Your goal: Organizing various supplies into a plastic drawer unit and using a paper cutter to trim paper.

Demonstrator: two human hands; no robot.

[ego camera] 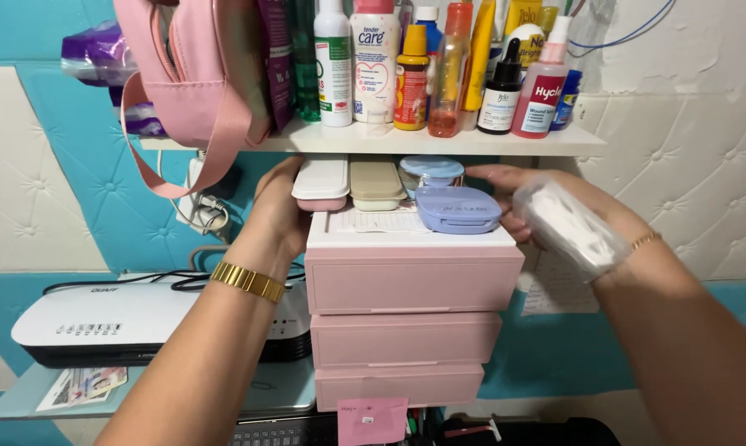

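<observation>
Pink three-drawer unit (413, 281) upright under shelf, drawers closed; clear plastic bag (567, 227), contents white, perhaps cotton, at right side.

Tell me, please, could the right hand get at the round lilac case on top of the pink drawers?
Probably yes: the right hand is right beside the lilac case, with nothing between, though it already holds a clear plastic packet.

Left hand (278, 211) touches pink-lidded case (321, 183) atop pink drawer unit (413, 281). Right hand (517, 198), holding clear wrapped packet (567, 227), reaches beside lavender compact (457, 209).
</observation>
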